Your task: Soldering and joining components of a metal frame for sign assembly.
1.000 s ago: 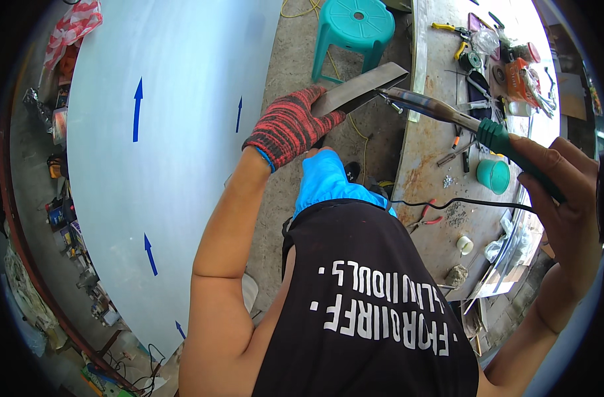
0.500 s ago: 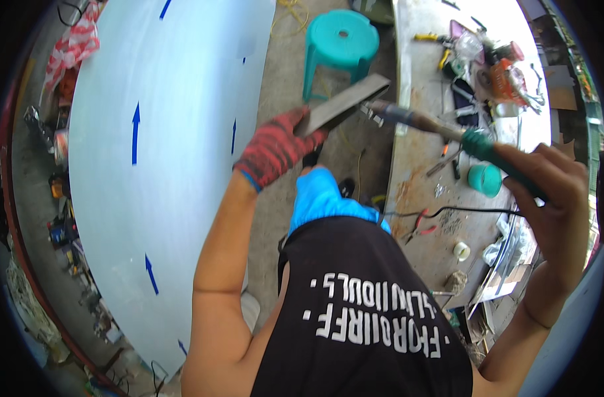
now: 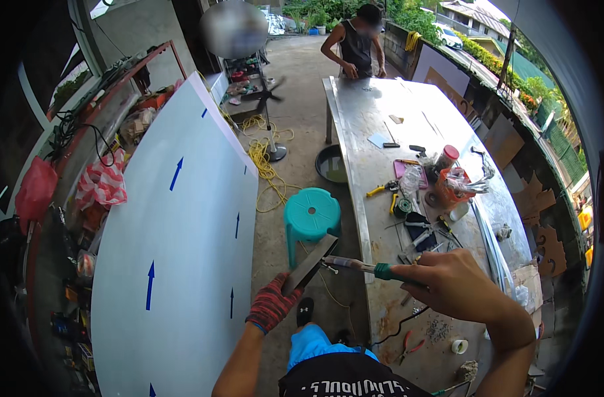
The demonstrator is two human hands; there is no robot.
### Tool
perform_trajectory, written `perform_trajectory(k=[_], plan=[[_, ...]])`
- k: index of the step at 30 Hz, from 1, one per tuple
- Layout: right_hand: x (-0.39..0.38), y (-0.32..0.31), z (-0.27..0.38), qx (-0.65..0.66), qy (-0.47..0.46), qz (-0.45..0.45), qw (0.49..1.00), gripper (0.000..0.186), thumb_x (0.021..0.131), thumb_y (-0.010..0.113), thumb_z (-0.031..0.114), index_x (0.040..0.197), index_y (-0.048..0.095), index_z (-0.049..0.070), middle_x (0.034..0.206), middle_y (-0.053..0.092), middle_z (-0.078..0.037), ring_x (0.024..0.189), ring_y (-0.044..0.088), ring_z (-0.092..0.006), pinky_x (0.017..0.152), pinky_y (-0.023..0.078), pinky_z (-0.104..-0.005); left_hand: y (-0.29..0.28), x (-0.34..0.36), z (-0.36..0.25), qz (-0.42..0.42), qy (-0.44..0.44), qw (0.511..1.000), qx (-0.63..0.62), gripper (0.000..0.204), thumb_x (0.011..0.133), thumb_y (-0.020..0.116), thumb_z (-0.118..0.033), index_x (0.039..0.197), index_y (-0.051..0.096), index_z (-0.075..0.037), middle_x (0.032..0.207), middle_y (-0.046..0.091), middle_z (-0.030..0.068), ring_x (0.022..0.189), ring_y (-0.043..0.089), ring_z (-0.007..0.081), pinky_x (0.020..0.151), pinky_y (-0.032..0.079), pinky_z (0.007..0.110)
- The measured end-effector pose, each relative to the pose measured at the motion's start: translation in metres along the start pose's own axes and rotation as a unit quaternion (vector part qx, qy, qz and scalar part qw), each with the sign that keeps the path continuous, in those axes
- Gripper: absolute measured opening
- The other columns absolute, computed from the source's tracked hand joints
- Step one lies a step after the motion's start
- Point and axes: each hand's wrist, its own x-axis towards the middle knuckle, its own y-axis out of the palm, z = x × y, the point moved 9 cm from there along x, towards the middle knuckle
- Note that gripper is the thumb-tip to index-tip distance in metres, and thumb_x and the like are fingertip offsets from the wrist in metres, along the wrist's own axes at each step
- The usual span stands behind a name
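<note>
Lower centre, gloved left hand [image 3: 275, 304] grips a metal channel [image 3: 313, 264] slanting up-right, left of the soldering iron [image 3: 351, 264] the right hand [image 3: 451, 282] clasps.

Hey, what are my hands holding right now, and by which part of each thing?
Your gloved left hand grips the metal piece by its near end; your bare right hand holds the soldering iron by its green handle.

left hand [image 3: 273, 306]: red-black striped knit glove [image 3: 270, 309]; black top [image 3: 328, 372], white lettering [image 3: 355, 386]; bright blue shorts [image 3: 308, 343]; black footwear [image 3: 305, 310]
</note>
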Motion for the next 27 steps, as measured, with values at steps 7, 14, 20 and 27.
perform_trajectory(k=[7, 14, 20, 27], plan=[[-0.01, -0.008, -0.01, -0.008, 0.024, -0.02, 0.999, 0.031, 0.092, 0.072, 0.02, 0.123, 0.071, 0.016, 0.076, 0.061, -0.007, 0.064, 0.064, -0.0275, 0.056, 0.047, -0.043, -0.004, 0.012, -0.025, -0.01, 0.018, 0.999, -0.03, 0.061, 0.091, 0.075, -0.039, 0.137, 0.059, -0.003, 0.123, 0.069, 0.0238, 0.111, 0.069, 0.0381, 0.094, 0.055, 0.043], [-0.031, -0.018, -0.016, -0.007, 0.025, -0.058, 0.998, 0.031, 0.091, 0.073, 0.018, 0.121, 0.07, 0.013, 0.077, 0.061, -0.007, 0.064, 0.064, -0.0271, 0.056, 0.047, -0.0426, -0.006, 0.018, -0.049, -0.01, 0.043, 0.999, -0.019, 0.065, 0.09, 0.075, -0.041, 0.138, 0.058, 0.0, 0.123, 0.069, 0.0256, 0.113, 0.068, 0.0375, 0.096, 0.054, 0.043], [-0.045, -0.024, -0.022, -0.013, 0.021, -0.087, 0.996, 0.03, 0.091, 0.073, 0.017, 0.121, 0.07, 0.013, 0.076, 0.06, -0.008, 0.062, 0.064, -0.0275, 0.054, 0.047, -0.0421, -0.008, 0.022, -0.071, -0.002, 0.065, 0.996, -0.056, 0.061, 0.091, 0.076, -0.035, 0.137, 0.059, 0.001, 0.124, 0.069, 0.0252, 0.113, 0.069, 0.0364, 0.097, 0.054, 0.041], [-0.061, -0.023, -0.03, 0.003, 0.036, -0.108, 0.994, 0.028, 0.092, 0.072, 0.019, 0.119, 0.07, 0.014, 0.075, 0.06, -0.007, 0.061, 0.064, -0.027, 0.053, 0.048, -0.0419, -0.001, 0.026, -0.077, -0.002, 0.066, 0.997, -0.042, 0.061, 0.091, 0.076, -0.034, 0.138, 0.058, 0.0, 0.123, 0.069, 0.0256, 0.115, 0.067, 0.0368, 0.098, 0.053, 0.042]])
